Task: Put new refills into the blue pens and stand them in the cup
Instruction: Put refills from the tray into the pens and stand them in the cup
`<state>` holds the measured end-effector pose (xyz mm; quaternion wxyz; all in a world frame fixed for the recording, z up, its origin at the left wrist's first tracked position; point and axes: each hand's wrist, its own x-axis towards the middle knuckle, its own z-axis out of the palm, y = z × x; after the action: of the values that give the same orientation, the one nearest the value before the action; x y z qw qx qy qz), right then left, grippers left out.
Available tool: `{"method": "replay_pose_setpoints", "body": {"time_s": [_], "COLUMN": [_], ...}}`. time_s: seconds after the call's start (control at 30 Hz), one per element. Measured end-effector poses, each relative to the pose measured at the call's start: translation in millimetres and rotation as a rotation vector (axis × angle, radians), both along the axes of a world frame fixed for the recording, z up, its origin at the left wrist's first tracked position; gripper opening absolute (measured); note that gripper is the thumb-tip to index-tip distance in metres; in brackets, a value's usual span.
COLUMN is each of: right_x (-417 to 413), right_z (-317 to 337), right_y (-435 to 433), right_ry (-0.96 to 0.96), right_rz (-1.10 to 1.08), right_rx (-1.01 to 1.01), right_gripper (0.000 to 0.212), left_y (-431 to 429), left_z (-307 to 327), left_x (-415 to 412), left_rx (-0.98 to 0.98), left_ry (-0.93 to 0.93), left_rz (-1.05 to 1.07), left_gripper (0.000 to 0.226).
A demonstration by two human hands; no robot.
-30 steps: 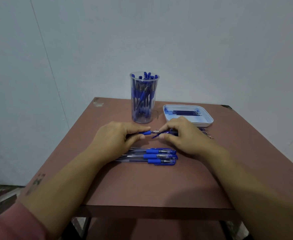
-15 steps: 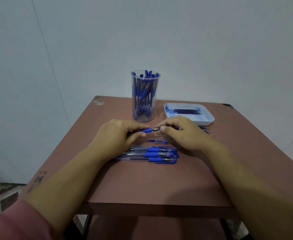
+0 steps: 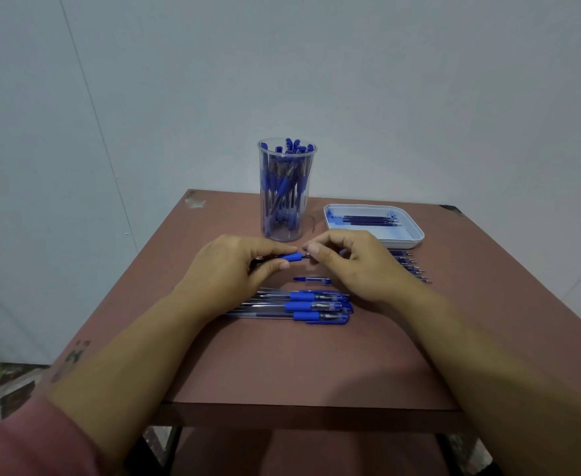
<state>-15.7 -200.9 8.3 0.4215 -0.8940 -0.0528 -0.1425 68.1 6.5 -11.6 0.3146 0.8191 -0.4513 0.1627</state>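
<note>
My left hand [image 3: 234, 266] curls round a blue pen [image 3: 290, 257], thumb and fingers by its rubbery blue grip. The pen lies level just in front of the clear plastic cup [image 3: 264, 201]. My right hand [image 3: 354, 262] pinches the pen's small metal tip between thumb and forefinger.

Nearer me than the cup, a loose blue-and-clear pen cap [image 3: 313, 280] lies flat on the matte reddish-brown counter [image 3: 299, 365]. Nearer still, a few spare pens [image 3: 316, 306] with clear barrels lie side by side. The tall round cup is packed with upright finished pens [image 3: 283, 187].

Right of the cup sits a shallow white tray [image 3: 416, 232] with rounded corners, holding thin dark refills [image 3: 368, 219]. Loose refills [image 3: 410, 264] with metal tips lie in a row right of the cup and nearer me.
</note>
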Motion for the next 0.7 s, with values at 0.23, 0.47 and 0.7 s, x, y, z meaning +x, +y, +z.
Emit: {"method": "replay_pose_setpoints", "body": {"time_s": [0.23,0.47,0.7], "right_x": [-0.1,-0.2,-0.1], "right_z": [-0.7,-1.2,-0.5], "right_y": [-0.6,-1.9,-0.4], "right_ry": [-0.029,-0.065,-0.052], "right_rz": [0.002,-0.035,-0.038], "right_rx": [0.002,-0.18,-0.21], "right_gripper": [0.011,0.011,0.032], "left_y": [-0.4,0.5,-0.4], "left_z": [1.4,0.8,-1.0], "left_x": [-0.5,-0.5,1.1], "left_rx": [0.006,0.002,-0.024], "left_ry": [-0.009,0.002,0.002], "left_rz": [-0.012,-0.005,-0.003], "left_gripper": [0.028,0.028,0.028]}}
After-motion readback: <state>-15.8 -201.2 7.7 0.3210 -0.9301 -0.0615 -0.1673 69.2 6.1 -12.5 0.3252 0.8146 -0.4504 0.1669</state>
